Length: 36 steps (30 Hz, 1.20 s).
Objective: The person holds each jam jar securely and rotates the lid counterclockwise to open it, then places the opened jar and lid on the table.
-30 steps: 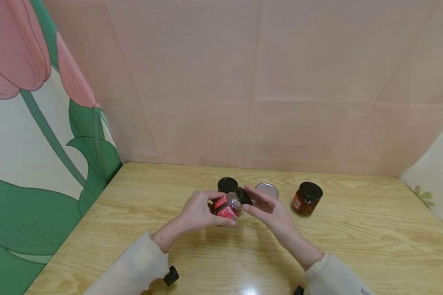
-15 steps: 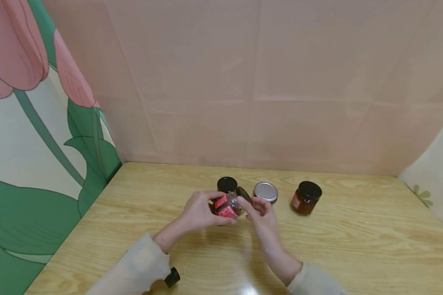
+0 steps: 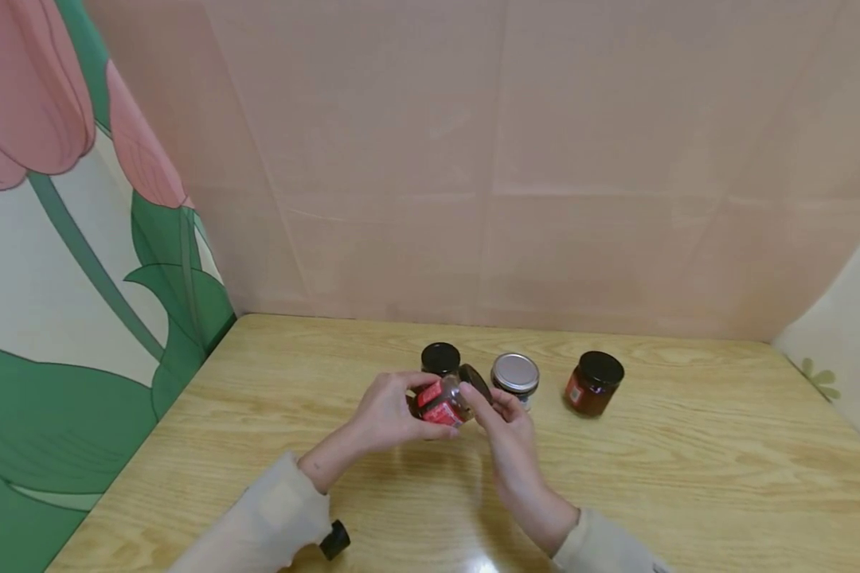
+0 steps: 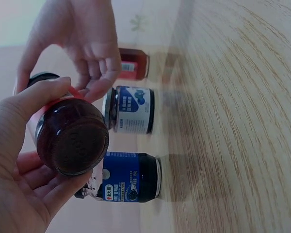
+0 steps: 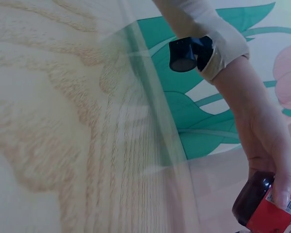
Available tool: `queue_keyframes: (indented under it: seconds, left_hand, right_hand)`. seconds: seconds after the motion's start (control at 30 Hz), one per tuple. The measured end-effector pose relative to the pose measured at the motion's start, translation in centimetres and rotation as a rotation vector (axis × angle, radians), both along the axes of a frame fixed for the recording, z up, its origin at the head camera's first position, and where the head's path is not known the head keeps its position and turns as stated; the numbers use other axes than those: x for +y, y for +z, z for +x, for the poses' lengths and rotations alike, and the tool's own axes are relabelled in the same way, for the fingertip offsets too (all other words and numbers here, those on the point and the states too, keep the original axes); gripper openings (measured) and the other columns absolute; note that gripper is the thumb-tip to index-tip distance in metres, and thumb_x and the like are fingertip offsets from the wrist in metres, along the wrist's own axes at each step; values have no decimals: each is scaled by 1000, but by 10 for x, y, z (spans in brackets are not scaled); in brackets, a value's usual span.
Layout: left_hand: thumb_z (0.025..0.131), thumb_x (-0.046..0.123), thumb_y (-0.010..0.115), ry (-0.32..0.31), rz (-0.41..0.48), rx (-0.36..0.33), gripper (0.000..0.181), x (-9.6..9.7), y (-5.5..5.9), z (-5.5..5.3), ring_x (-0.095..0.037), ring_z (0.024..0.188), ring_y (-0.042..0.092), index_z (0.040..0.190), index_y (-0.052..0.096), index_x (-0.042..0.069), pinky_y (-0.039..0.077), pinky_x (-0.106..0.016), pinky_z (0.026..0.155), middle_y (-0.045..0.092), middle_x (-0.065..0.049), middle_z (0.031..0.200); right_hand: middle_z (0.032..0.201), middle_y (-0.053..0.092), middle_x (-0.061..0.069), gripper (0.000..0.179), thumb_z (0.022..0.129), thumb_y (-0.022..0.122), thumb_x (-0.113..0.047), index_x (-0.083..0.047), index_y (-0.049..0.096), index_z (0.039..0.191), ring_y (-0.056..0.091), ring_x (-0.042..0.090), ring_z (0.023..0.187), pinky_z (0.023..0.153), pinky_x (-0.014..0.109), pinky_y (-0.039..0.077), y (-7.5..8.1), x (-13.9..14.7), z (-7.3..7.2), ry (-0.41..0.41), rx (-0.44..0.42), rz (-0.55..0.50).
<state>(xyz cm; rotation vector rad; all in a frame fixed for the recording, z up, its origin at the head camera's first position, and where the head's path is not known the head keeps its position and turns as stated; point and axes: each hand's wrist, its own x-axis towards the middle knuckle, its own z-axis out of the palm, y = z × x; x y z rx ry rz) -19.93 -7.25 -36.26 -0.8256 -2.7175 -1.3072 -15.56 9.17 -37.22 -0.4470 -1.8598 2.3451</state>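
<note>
My left hand (image 3: 387, 410) grips a glass jar with a red label (image 3: 439, 402), tilted above the table with its lid toward the right. In the left wrist view the dark round base of this jar (image 4: 72, 138) faces the camera. At the other end my right hand (image 3: 514, 450) pinches the black lid (image 3: 477, 383), thumb on the near side and fingers curled at the right. Whether the lid sits tight or loose cannot be seen. The right wrist view catches the left hand (image 5: 269, 141) and part of the red-labelled jar (image 5: 269, 206).
Behind the hands stand a black-lidded jar with a blue label (image 4: 126, 179), a silver-lidded jar with a white and blue label (image 3: 514, 374) and a dark red jar (image 3: 593, 386) further right. A pink backdrop (image 3: 473, 199) borders the wooden table (image 3: 688, 446).
My right hand has turned, its wrist swinging left and nearer, and its fingers have drawn in from spread to curled at the lid. The left hand and jar stay nearly still.
</note>
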Motion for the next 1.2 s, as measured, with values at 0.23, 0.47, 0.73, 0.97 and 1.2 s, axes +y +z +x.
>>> queue_keyframes:
  seconds: [0.23, 0.47, 0.73, 0.97, 1.2]
  left_hand:
    - [65, 37, 88, -13, 10, -23, 63, -1, 1, 0, -10, 80, 64, 117, 67, 8, 53, -20, 65, 70, -2, 103]
    - [68, 35, 87, -33, 66, -133, 62, -5, 2, -1, -11, 80, 63, 119, 66, 9, 54, -24, 65, 69, -1, 105]
    - [71, 31, 85, -80, 99, -183, 56, -8, 2, 0, -12, 82, 63, 119, 66, 10, 55, -25, 65, 69, -2, 103]
    - [68, 32, 87, -73, 76, -94, 58, -5, 0, 1, -10, 82, 63, 117, 67, 8, 54, -23, 67, 70, -2, 104]
    - [68, 34, 86, -76, 58, -77, 60, -4, -1, 1, -10, 82, 63, 118, 66, 7, 54, -22, 66, 70, -3, 104]
  right_hand:
    - [105, 62, -4, 47, 86, 68, -16, 2, 52, 127, 53, 10, 101, 99, 31, 31, 0, 5, 2, 54, 41, -46]
    - [132, 57, 8, 53, 88, 62, -9, 3, 46, 137, 47, 15, 119, 114, 41, 16, 0, 10, 4, 170, 136, -99]
    - [124, 60, 2, 54, 87, 62, -7, 2, 46, 138, 53, 10, 112, 108, 37, 21, 0, 12, 7, 211, 158, -64]
    - [123, 57, 4, 57, 88, 67, -18, -2, 42, 137, 54, 7, 103, 97, 27, 36, -3, 3, 4, 146, 84, -12]
    - [109, 54, 2, 56, 86, 71, -30, -3, 43, 126, 50, 10, 97, 88, 26, 40, -2, -2, 0, 52, 16, 19]
